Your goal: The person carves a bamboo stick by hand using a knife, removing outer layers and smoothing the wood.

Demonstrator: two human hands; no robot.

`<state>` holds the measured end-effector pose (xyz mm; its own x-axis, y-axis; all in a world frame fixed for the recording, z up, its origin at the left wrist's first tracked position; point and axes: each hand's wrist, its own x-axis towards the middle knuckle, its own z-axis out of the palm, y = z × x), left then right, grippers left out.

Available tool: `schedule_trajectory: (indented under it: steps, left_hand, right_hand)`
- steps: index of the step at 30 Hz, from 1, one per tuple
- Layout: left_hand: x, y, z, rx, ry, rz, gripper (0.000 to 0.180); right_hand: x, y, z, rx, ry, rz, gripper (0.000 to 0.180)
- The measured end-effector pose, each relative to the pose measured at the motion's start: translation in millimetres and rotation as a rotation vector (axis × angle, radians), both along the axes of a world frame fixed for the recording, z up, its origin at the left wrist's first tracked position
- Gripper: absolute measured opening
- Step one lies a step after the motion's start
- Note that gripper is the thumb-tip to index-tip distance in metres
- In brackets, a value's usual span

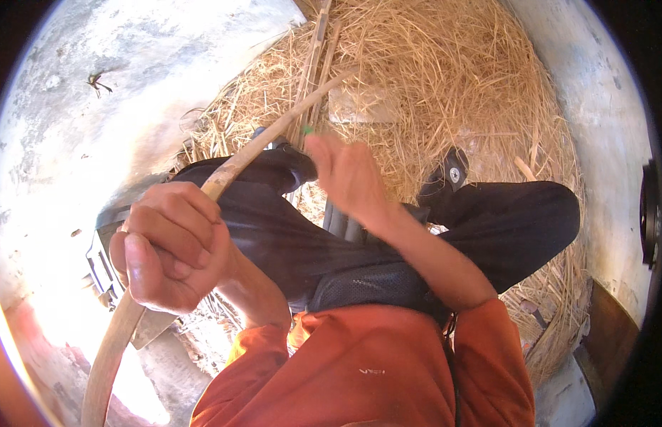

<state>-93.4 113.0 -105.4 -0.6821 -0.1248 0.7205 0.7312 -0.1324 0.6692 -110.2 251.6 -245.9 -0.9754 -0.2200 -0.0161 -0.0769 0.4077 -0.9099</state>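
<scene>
My left hand (173, 245) is wrapped around a long, curved, peeled wooden stick (263, 139). The stick slants from the lower left, through the fist, up to a thin tip over the straw. Close to its upper part is my right hand (348, 174), apart from the wood as far as I can tell. Its fingers are curled in and a little blurred by motion. A tiny green bit (307, 130) shows at its fingertips; what it belongs to is too small to make out.
Loose dry straw (445, 78) covers the floor ahead, with long wooden strips (318, 53) lying on it. My crossed legs in dark trousers (516, 220) are below the hands. Pale plastered walls (153, 43) stand left and right. A dark round object (649, 213) is at the right edge.
</scene>
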Motion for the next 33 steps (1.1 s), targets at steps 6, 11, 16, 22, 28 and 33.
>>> schedule_trajectory:
  steps: [6,11,16,22,28,33]
  left_hand:
    - [1,5,2,-0.009,0.005,0.066,0.031]
    - [-3,-3,-3,0.083,-0.014,0.101,0.031]
    - [3,-3,1,0.097,-0.058,0.127,0.032]
    - [3,1,-1,0.083,-0.050,0.061,0.034]
    - [-4,-11,2,0.228,-0.069,0.183,0.036]
    - [6,-1,2,0.084,-0.087,0.157,0.035]
  right_hand:
    - [-14,4,-9,-0.070,0.011,-0.008,0.048]
    - [-28,3,-32,-0.001,-0.027,-0.008,0.043]
    - [-8,0,-22,-0.023,0.028,-0.037,0.047]
    - [-19,4,-41,0.091,-0.038,-0.008,0.049]
    - [-36,4,-55,0.167,-0.027,-0.030,0.054]
    - [-45,13,-70,0.197,-0.236,0.020,0.058]
